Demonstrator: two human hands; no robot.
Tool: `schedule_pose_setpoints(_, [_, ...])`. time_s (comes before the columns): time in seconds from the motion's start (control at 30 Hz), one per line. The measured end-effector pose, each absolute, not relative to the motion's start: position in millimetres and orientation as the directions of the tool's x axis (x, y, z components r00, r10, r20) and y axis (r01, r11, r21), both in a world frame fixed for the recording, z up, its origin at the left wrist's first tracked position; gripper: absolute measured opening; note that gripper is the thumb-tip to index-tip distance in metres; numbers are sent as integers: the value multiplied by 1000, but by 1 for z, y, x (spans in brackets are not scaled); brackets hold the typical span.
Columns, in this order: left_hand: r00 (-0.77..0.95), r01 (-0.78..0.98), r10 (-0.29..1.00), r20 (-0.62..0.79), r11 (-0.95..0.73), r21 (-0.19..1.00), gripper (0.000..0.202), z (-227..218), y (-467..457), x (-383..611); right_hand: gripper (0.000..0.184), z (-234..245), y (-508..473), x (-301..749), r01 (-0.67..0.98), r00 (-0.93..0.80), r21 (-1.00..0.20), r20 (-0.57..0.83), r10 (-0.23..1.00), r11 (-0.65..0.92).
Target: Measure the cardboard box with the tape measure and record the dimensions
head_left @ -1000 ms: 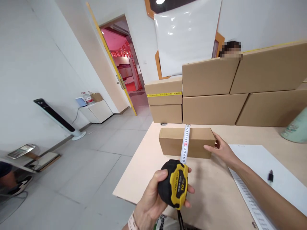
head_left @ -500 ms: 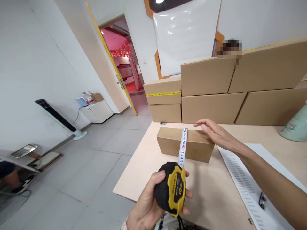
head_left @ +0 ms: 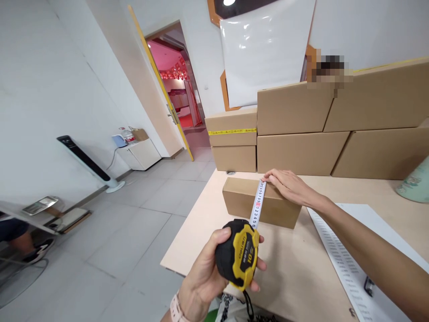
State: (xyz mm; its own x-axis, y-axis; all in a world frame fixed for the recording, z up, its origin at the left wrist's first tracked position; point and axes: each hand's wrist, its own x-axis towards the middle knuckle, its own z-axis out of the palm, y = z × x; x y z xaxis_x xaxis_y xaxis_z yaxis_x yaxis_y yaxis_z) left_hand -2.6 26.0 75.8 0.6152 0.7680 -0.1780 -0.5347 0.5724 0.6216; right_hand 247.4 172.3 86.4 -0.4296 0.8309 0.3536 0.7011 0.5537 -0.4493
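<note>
My left hand (head_left: pixel 208 261) is wrapped round a black and yellow tape measure (head_left: pixel 237 255), held above the table's front edge. Its white blade (head_left: pixel 257 203) runs out away from me across the top of a small brown cardboard box (head_left: pixel 244 184). At the blade's far end, along the box's back edge, are the fingertips of my right hand (head_left: pixel 290 185), bent and closed on the tip. The right palm hangs over the right part of the box top.
Large cardboard boxes (head_left: pixel 301 154) are stacked along the table's (head_left: pixel 191 241) back, a partly hidden person behind them. Printed sheets (head_left: pixel 338 241) with a dark pen-like item (head_left: pixel 369 286) lie on the right, near a green container (head_left: pixel 415 183). Another person's leg (head_left: pixel 23 243) shows far left.
My right hand has moved left and its fingers have closed at the end of the tape blade. The tape measure stays in my left hand, and the view has shifted slightly.
</note>
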Motion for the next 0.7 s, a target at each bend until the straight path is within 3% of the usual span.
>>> schedule_pose_setpoints(0.5, [639, -468, 749, -172, 557, 686, 41, 78, 53, 8, 37, 94, 170, 244, 730, -369, -501, 285, 885, 465])
schedule_pose_setpoints(0.7, [715, -487, 695, -77, 574, 658, 43, 69, 88, 15, 38, 91, 171, 247, 685, -345, -579, 276, 897, 442])
